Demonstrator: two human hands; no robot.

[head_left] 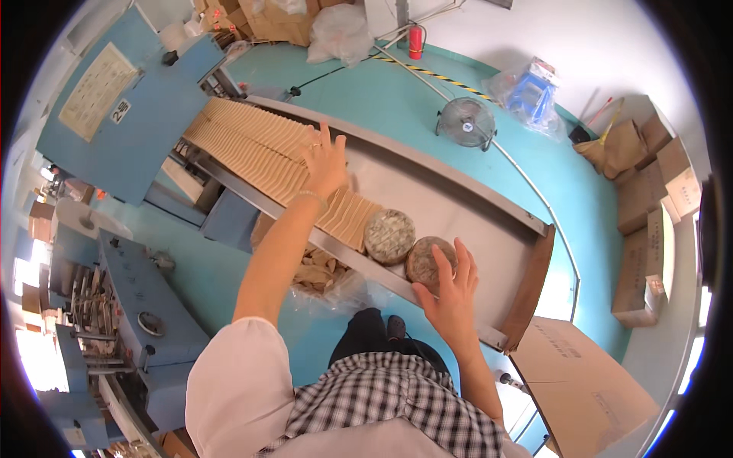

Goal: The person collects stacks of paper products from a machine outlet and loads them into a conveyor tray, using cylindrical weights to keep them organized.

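Teal floor [359,99] surrounds a metal-sided counter [458,202]; tan folded sheets [252,141] line its left, ending against the left block [390,237], the right block [421,264] just beside; the left hand [326,164] spreads loose fingers over the sheets, clasping nothing; the right hand [452,294] curves round the right block, grip firmness unclear; steady, even pressure should best keep the row straight.
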